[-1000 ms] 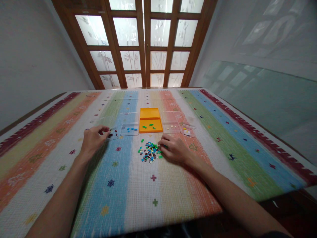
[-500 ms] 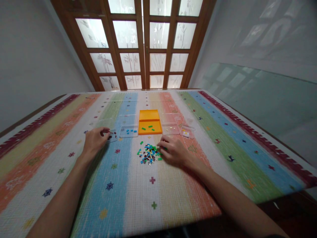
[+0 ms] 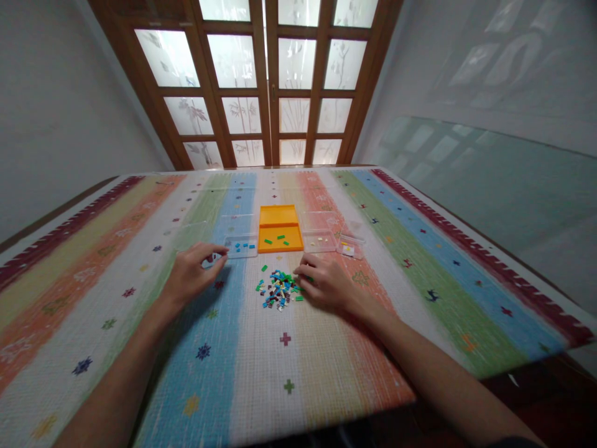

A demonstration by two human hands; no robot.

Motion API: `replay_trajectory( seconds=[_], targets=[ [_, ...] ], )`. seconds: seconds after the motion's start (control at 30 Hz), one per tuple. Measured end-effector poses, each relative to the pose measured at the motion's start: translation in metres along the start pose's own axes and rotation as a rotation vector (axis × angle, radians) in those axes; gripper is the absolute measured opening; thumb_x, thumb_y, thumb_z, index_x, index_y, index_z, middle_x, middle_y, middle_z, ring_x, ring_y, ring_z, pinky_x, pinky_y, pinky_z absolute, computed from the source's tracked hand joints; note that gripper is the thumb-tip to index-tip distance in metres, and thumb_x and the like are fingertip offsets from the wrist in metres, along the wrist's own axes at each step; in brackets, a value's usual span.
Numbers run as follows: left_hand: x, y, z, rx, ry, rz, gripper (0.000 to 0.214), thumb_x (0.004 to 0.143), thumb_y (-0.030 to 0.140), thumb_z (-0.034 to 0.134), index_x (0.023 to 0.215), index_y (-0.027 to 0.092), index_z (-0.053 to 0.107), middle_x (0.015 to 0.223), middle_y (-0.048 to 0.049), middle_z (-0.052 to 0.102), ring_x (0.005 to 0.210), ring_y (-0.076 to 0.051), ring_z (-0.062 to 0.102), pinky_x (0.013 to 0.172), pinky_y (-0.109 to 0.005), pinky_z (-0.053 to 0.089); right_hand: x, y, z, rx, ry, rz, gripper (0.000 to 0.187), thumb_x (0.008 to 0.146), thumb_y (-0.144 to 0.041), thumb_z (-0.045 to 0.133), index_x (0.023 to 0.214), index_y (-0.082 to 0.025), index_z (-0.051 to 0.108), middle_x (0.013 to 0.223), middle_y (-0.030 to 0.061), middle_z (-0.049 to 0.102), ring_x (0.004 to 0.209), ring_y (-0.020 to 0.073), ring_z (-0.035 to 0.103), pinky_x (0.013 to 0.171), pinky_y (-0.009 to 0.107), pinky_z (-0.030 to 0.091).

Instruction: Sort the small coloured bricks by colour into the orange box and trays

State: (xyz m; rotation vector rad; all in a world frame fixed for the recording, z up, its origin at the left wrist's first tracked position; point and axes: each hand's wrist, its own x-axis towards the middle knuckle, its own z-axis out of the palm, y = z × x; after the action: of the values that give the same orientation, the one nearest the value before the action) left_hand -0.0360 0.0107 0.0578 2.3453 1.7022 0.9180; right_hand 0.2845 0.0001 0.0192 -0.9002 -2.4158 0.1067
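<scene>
Green pcs (image 3: 289, 279) partly hidden by R hand (image 3: 325, 284); unclear what's in L hand (image 3: 193, 272).

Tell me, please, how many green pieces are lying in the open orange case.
3, all in the near half of the orange case: the left piece, the middle piece, slightly farther back, and the right piece. None appears hidden there.

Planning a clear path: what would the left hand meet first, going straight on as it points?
The left hand would likely meet the clear, rectangular plastic tray of small blue pieces first, though the hand's height is unclear.
</scene>
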Motion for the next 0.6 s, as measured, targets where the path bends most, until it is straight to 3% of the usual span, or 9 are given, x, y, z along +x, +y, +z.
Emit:
replay_trajectory(
  seconds=[0.13, 0.3, 0.6],
  targets=[
    [-0.008, 0.026, 0.019, -0.140, -0.189, 0.199, 0.025, 0.089, 0.037, 0.057, 0.096, 0.021, 0.074, 0.096, -0.0072, 0.072, 0.086, -0.020, 0.065, 0.085, -0.035, 0.053, 0.000, 0.000, 0.000, -0.003, 0.001, 0.007, 0.021, 0.092, -0.015, 0.048, 0.082, -0.015, 0.066, 0.086, 0.0072, 0.059, 0.067, 0.0141, 0.047, 0.060, 0.031, 0.032],
    [-0.017, 0.035, 0.038, -0.177, -0.366, 0.270, 0.024, 0.090, 0.024, 0.052, 0.100, 0.023, 0.074, 0.099, -0.0084, 0.069, 0.094, -0.021, 0.064, 0.088, -0.037, 0.052, 0.000, 0.000, -0.001, -0.004, -0.019, 0.011, 0.019, 0.091, -0.014, 0.049, 0.084, -0.016, 0.067, 0.087, 0.0068, 0.059, 0.068, 0.0140, 0.047, 0.060, 0.030, 0.033],
    [-0.017, 0.029, 0.044, -0.125, -0.374, 0.281, 0.025, 0.093, 0.027, 0.049, 0.101, 0.021, 0.072, 0.098, -0.0089, 0.065, 0.093, -0.021, 0.063, 0.085, -0.036, 0.051, -0.001, 0.001, 0.000, -0.025, -0.003, 0.003, 0.021, 0.094, -0.017, 0.049, 0.084, -0.015, 0.068, 0.087, 0.0075, 0.060, 0.068, 0.0141, 0.047, 0.059, 0.030, 0.032]
  ],
)
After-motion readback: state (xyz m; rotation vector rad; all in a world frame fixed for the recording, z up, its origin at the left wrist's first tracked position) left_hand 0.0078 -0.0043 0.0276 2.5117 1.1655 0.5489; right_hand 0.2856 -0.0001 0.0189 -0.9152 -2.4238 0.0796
